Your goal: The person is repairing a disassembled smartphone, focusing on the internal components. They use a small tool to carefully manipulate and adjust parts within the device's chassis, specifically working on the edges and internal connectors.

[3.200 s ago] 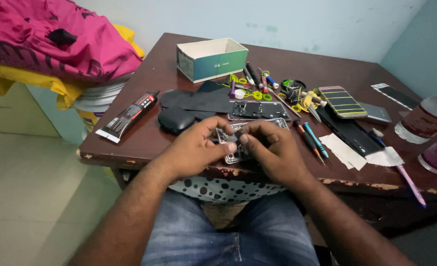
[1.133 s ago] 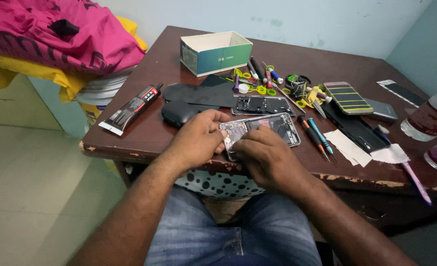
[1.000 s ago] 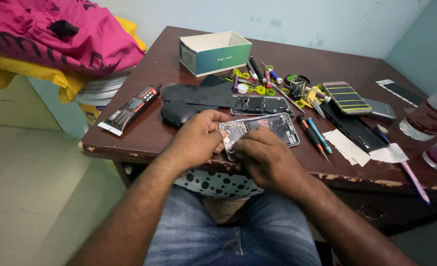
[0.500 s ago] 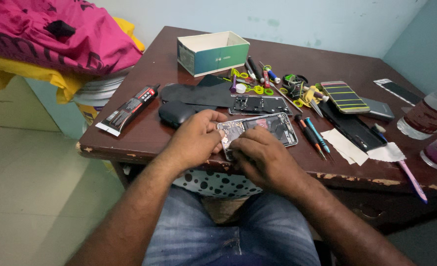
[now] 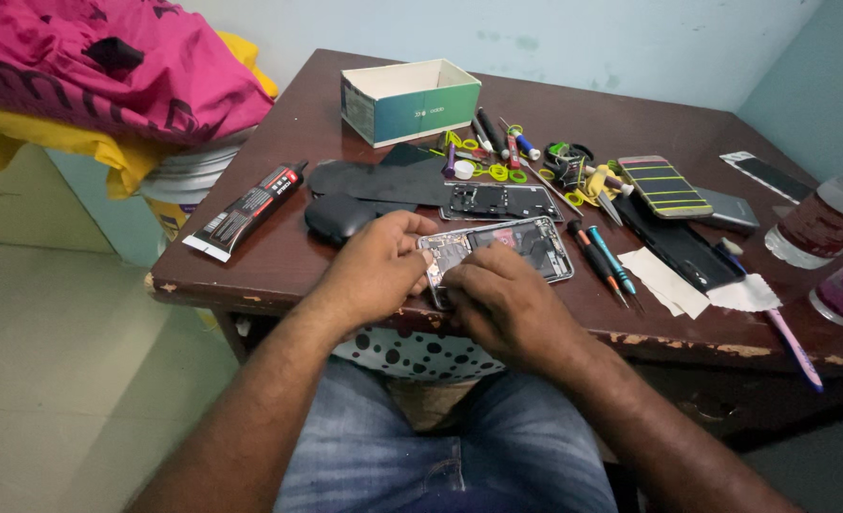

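Observation:
An opened phone (image 5: 521,247) with its inner parts bare lies flat on the brown wooden table (image 5: 279,256), near the front edge. My left hand (image 5: 378,266) rests on the phone's left end, fingers curled onto it. My right hand (image 5: 502,299) presses on the phone's lower left part from the front; its fingertips are pinched together there, and whether they hold a small tool is hidden. A black inner frame plate (image 5: 502,201) lies just behind the phone.
Screwdrivers (image 5: 602,261) lie right of the phone. A glue tube (image 5: 247,209), a black case (image 5: 340,217), an open box (image 5: 410,100), yellow-green pry tools (image 5: 497,171), other phones (image 5: 663,187), paper scraps (image 5: 663,282), a pink toothbrush (image 5: 792,342) and bottles (image 5: 825,223) crowd the table. Pink cloth (image 5: 98,66) is piled left.
The phone went from being held up between both hands to lying flat on the table. Both hands now press on its left end; they have hardly moved in the last second.

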